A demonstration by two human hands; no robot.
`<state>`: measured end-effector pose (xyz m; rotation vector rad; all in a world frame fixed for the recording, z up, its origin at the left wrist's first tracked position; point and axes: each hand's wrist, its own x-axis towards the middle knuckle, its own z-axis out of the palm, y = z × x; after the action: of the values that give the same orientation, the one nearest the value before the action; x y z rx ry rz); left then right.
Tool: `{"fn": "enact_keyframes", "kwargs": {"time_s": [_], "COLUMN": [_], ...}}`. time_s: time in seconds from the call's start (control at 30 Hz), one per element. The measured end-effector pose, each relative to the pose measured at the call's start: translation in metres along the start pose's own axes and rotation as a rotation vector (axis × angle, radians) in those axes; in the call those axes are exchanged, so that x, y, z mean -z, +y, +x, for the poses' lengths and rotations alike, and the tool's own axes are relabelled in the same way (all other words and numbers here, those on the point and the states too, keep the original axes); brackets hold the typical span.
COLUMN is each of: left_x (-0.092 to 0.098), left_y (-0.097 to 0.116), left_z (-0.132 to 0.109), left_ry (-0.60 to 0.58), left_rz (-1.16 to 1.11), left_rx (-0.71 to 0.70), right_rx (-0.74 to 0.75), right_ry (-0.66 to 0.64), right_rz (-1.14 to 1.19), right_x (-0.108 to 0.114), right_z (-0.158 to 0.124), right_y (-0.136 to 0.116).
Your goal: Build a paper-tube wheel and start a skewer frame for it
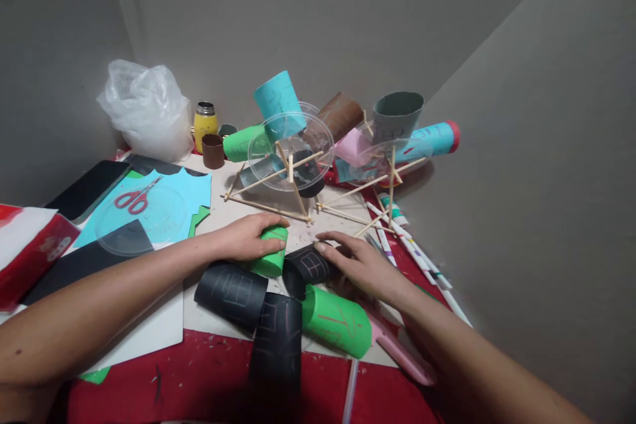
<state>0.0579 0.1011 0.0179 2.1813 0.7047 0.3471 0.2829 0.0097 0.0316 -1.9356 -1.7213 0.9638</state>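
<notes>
My left hand (248,237) lies curled over a small green paper tube (271,258) on the table. My right hand (360,262) rests with fingers together on a black paper tube (309,266) beside it. In front of them lie two more black tubes (231,291) (276,338) and a larger green tube (338,321). Behind stands a model of wooden sticks (291,185) with clear plastic discs (291,142) and coloured paper tubes fixed around it.
Red scissors (135,199) lie on blue paper (163,212) at the left, by a dark phone (89,189). A white plastic bag (146,109), a yellow jar (205,124) and a brown cup (212,151) stand at the back. Pens (412,255) lie at the right.
</notes>
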Motion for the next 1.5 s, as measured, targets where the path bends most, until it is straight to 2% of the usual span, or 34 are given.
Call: {"fn": "enact_keyframes", "kwargs": {"time_s": [0.2, 0.37, 0.53, 0.63, 0.7, 0.77, 0.9, 1.03, 1.2, 1.27, 1.37, 1.5], "left_x": [-0.001, 0.001, 0.006, 0.013, 0.021, 0.028, 0.037, 0.032, 0.018, 0.009, -0.008, -0.034], "left_y": [0.0, 0.001, -0.005, -0.01, -0.011, -0.009, 0.001, 0.015, 0.039, 0.047, 0.052, 0.05], "left_z": [0.001, -0.001, -0.003, -0.005, -0.01, -0.017, -0.04, -0.07, -0.115, -0.133, -0.156, -0.179], "left_ry": [-0.011, -0.014, 0.051, 0.108, 0.157, 0.219, 0.322, 0.343, 0.32, 0.359, 0.461, 0.549], "left_rz": [-0.009, -0.006, -0.009, -0.061, -0.115, -0.153, -0.212, -0.297, -0.264, -0.211, -0.178, -0.317], "left_rx": [0.009, 0.029, 0.032, 0.05, 0.064, 0.081, 0.116, 0.163, 0.225, 0.279, 0.351, 0.403], "right_rx": [0.078, 0.117, 0.012, -0.01, 0.058, 0.187, 0.519, 0.705, 0.763, 0.781, 0.818, 0.836], "right_ry": [0.053, 0.082, 0.07, 0.153, 0.247, 0.328, 0.368, 0.279, -0.031, -0.134, -0.213, -0.253], "right_rz": [-0.034, 0.026, 0.175, 0.18, 0.105, -0.012, -0.226, -0.314, -0.346, -0.346, -0.337, -0.333], "right_x": [-0.006, -0.011, -0.008, -0.004, -0.002, -0.002, -0.009, -0.012, -0.006, -0.002, 0.0, -0.001], "right_z": [0.003, 0.003, -0.007, -0.021, -0.034, -0.047, -0.061, -0.044, -0.01, -0.003, 0.001, 0.002], "right_y": [0.004, 0.005, 0.01, 0.018, 0.02, 0.017, 0.001, -0.017, -0.031, -0.033, -0.035, -0.034]}}
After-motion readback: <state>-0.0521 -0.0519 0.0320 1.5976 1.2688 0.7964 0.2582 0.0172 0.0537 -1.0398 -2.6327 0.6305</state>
